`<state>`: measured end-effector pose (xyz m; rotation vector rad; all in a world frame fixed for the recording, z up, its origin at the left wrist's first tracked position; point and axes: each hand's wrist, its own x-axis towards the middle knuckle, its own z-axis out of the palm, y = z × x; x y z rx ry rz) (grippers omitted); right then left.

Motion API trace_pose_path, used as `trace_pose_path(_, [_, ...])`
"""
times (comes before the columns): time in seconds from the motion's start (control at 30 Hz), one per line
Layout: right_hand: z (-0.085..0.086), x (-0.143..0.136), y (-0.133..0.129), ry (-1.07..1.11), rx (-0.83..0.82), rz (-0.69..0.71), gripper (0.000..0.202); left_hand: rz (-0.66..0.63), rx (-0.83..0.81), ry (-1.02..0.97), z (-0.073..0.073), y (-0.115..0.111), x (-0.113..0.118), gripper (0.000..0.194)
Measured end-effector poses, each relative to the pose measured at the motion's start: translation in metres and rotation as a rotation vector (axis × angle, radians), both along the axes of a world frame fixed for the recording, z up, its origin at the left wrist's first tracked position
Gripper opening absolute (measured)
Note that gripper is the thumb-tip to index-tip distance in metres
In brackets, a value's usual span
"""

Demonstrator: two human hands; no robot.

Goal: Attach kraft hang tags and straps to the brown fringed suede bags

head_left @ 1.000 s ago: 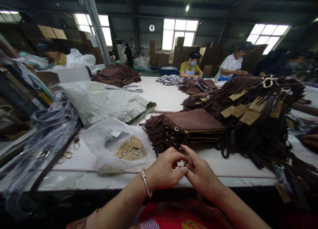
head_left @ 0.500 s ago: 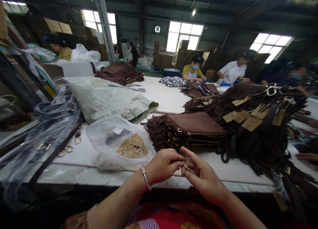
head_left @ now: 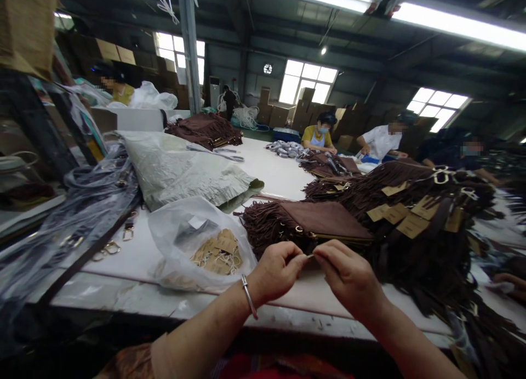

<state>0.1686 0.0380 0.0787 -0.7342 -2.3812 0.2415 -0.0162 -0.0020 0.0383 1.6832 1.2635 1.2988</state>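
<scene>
My left hand [head_left: 279, 269], with a silver bangle at the wrist, is closed in a pinch just above the table's front part. Facing it, my right hand [head_left: 349, 269] pinches too, fingertips almost touching those of the left. Between them shows a thin pale cord [head_left: 309, 256], mostly hidden by the fingers. Right behind my hands lies a stack of brown fringed bags [head_left: 324, 217] with gold rings and zips. To the left, an open clear plastic bag [head_left: 168, 231] holds several tan paper tags [head_left: 219, 250] with white strings.
A large heap of brown fringed bags [head_left: 411, 198] with tags hanging covers the right side. A pale woven sack [head_left: 184, 168] lies behind the plastic bag. Plastic-wrapped straps [head_left: 98, 204] with metal buckles hang over the left edge. Co-workers sit across the white table [head_left: 279, 176].
My view has tilted up. My right hand's fingers, spread partly before, have closed into a pinch against the left fingertips, and the pale cord now lies between both hands.
</scene>
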Motion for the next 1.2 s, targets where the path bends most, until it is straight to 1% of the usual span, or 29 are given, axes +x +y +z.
trace_pose_path(0.07, [0.015, -0.004, 0.014, -0.048, 0.126, -0.040, 0.016, 0.086, -0.061, -0.118, -0.003, 0.011, 0.002, 0.022])
trace_pose_path(0.13, [0.027, -0.010, 0.026, -0.143, 0.226, -0.083, 0.019, 0.164, -0.136, -0.228, -0.008, 0.024, 0.005, 0.018])
trace_pose_path(0.2, [0.035, -0.019, 0.036, -0.257, 0.311, -0.126, 0.022, 0.191, -0.213, -0.326, -0.013, 0.035, 0.008, 0.017])
trace_pose_path(0.3, [0.040, -0.031, 0.044, -0.403, 0.401, -0.164, 0.022, 0.154, -0.313, -0.475, -0.017, 0.045, 0.012, 0.018])
trace_pose_path(0.37, [0.042, -0.037, 0.046, -0.494, 0.421, -0.166, 0.019, 0.119, -0.347, -0.564, -0.017, 0.048, 0.014, 0.017])
trace_pose_path(0.47, [0.044, -0.042, 0.048, -0.599, 0.422, -0.132, 0.013, 0.076, -0.366, -0.646, -0.017, 0.048, 0.014, 0.018])
trace_pose_path(0.57, [0.044, -0.044, 0.049, -0.647, 0.413, -0.089, 0.011, 0.041, -0.386, -0.694, -0.015, 0.047, 0.012, 0.019])
trace_pose_path(0.67, [0.041, -0.045, 0.051, -0.672, 0.399, -0.067, 0.010, 0.013, -0.405, -0.739, -0.013, 0.047, 0.011, 0.020])
trace_pose_path(0.8, [0.033, -0.047, 0.051, -0.668, 0.372, -0.076, 0.007, 0.027, -0.427, -0.761, -0.012, 0.048, 0.013, 0.017])
trace_pose_path(0.93, [0.029, -0.043, 0.044, -0.651, 0.362, -0.144, 0.008, 0.053, -0.441, -0.754, -0.012, 0.047, 0.014, 0.015])
trace_pose_path(1.03, [0.027, -0.032, 0.032, -0.636, 0.353, -0.243, 0.018, 0.089, -0.435, -0.743, -0.013, 0.042, 0.010, 0.012])
trace_pose_path(1.1, [0.023, -0.021, 0.022, -0.556, 0.273, -0.261, 0.023, 0.137, -0.436, -0.748, -0.015, 0.035, 0.006, 0.009])
trace_pose_path(1.13, [0.019, -0.016, 0.016, -0.475, 0.190, -0.245, 0.024, 0.156, -0.441, -0.752, -0.017, 0.031, 0.004, 0.009])
trace_pose_path(1.2, [0.009, -0.009, 0.007, -0.242, -0.073, -0.198, 0.025, 0.162, -0.454, -0.760, -0.023, 0.022, 0.002, 0.010])
